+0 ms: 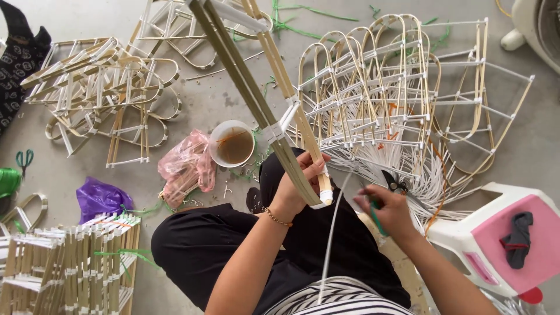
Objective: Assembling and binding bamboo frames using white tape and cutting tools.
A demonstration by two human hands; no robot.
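Lap: striped shirt (pixel 344 297) and black trousers (pixel 198 256) closest to the lens, person seated over a grey concrete floor (pixel 216 102).
Left hand: left hand (pixel 300 184) curled tight around the lower end of a bamboo frame (pixel 256 99), fingers wrapped, thumb on top; thin bracelet (pixel 277 219) at the wrist.
Frame: long flat bamboo slats tied with white bands, rising from the fist up and left past the top edge; one white-taped end sticks out just under the fist.
Right hand: right hand (pixel 389 211) closed, pinching a green strip (pixel 376 219) between the fingers; scissors (pixel 395 182) with dark handles sit at the fingertips, touching or just beside, cannot tell which.
White strip: thin white strip (pixel 333 233) runs from near the frame end down across the lap, between the two hands.
Ahead right: stack of arched frames (pixel 379 93) on the floor, loose white strips fanned beneath it.
Ahead left: second heap of frames (pixel 105 93), well apart from the hands.
Near the knee: white cup (pixel 232 143) of brown liquid, pink plastic bag (pixel 186 166) touching it, purple bag (pixel 100 198) further left.
Lower left: bundle of tied slats (pixel 76 262).
Right edge: white stool with pink seat (pixel 507 239), dark cloth (pixel 518 230) on it.
Far left: small green-handled scissors (pixel 24 158) on the floor.
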